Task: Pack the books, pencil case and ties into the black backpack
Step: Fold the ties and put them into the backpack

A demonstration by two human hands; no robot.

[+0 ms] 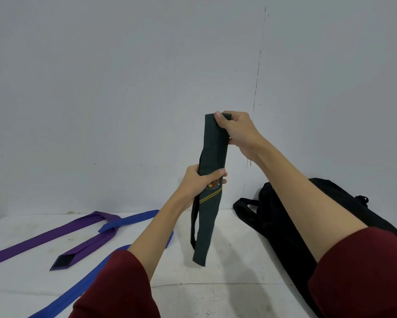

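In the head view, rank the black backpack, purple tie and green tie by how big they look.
1. black backpack, though an arm hides part of it.
2. purple tie.
3. green tie, folded; close to the purple tie, so this order is unsure.

The tie [212, 154] gripped by both hands was dark green, with a yellow diagonal stripe and a red-and-yellow crest just below the lower grip. Left of the grip lay a purple tie [55, 235] and a blue tie [128, 220]; right, a black backpack [282, 228]. Sleeves [362, 271] were maroon.
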